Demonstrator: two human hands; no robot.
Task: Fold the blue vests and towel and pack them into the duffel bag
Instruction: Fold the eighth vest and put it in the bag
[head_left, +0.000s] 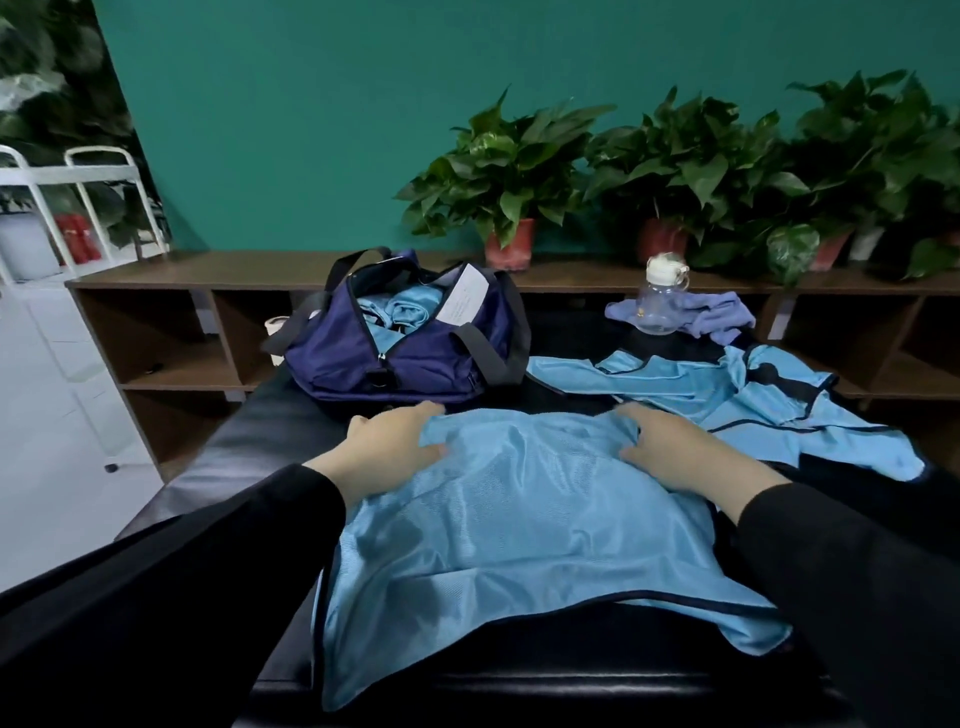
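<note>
A light blue mesh vest (530, 525) with dark trim lies spread on the black padded bench (208, 457) in front of me. My left hand (384, 449) pinches its far left edge between thumb and fingers. My right hand (675, 452) pinches its far right edge the same way. A second blue vest (675, 384) lies crumpled to the right. Beyond it a purple towel (727, 312) is bunched up. The navy duffel bag (415, 364) stands open past my left hand, with blue vests (400, 312) inside it.
A clear water bottle (660, 301) with a white cap stands in front of the towel. A brown low shelf (208, 270) runs along the teal wall and carries potted plants (509, 182). A white metal cart (78, 208) stands at the far left.
</note>
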